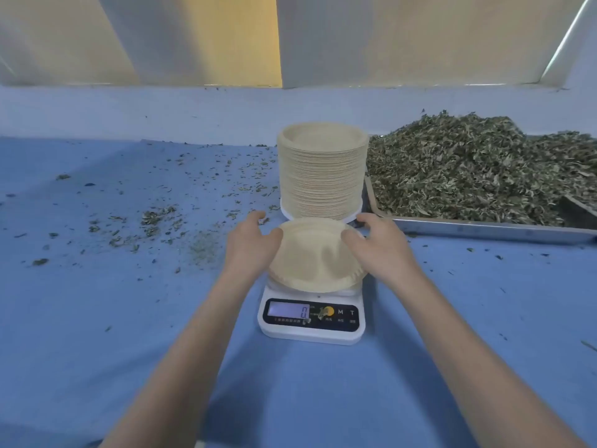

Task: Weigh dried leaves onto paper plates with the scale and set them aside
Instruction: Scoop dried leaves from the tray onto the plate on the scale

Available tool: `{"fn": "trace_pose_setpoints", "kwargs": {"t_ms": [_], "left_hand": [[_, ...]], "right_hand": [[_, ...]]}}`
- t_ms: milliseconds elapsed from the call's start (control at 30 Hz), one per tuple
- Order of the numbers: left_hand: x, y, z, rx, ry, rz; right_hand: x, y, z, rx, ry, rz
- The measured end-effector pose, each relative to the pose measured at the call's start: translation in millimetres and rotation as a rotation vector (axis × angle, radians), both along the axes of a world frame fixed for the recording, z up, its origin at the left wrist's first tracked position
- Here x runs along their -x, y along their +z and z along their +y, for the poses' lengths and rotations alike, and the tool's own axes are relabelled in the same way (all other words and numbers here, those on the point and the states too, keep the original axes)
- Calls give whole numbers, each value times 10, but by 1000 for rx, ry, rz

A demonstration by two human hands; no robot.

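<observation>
Centrally, both hands (318, 244) grip the paper plate's (310, 263) edges over the scale (311, 318).

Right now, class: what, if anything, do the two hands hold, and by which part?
Both hold one paper plate over the scale: left hand on its left rim, right hand on its right rim.

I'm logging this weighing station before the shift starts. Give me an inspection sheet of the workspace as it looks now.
Surface: blue table, strewn with leaf crumbs.
Job's things: empty paper plate on the white scale, display reads 0; tall plate stack behind it; metal tray heaped with dried leaves at right.
Clutter: loose leaf bits at left; some on the scale's panel.
Hands: left hand and right hand hold the plate's opposite rims.
Cables: nothing seen.
Surroundings: pale wall behind the table.
</observation>
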State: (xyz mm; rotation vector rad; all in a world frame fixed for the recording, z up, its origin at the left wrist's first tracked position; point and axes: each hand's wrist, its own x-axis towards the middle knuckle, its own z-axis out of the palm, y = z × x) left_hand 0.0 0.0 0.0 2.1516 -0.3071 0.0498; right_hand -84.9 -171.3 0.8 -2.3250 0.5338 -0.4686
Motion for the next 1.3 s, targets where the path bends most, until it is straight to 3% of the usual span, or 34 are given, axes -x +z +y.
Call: {"fn": "trace_pose_setpoints", "kwargs": {"t_ms": [400,567,700,867,1033,1300], "left_hand": [[-29,25,101,-79,7,-63],[100,134,50,-119,-65,-186],[262,285,-41,-166,-304,-318],[387,312,-301,-118,-488,-246],[377,223,-382,-106,-504,-212],[339,197,-338,-41,-449,-222]], "right_hand": [[79,83,26,6,98,-119],[202,124,-18,54,193,-30],[414,170,-175,52,400,169],[482,58,-255,253,435,333],[450,-51,-197,319,413,362],[319,61,-23,168,289,562]]}}
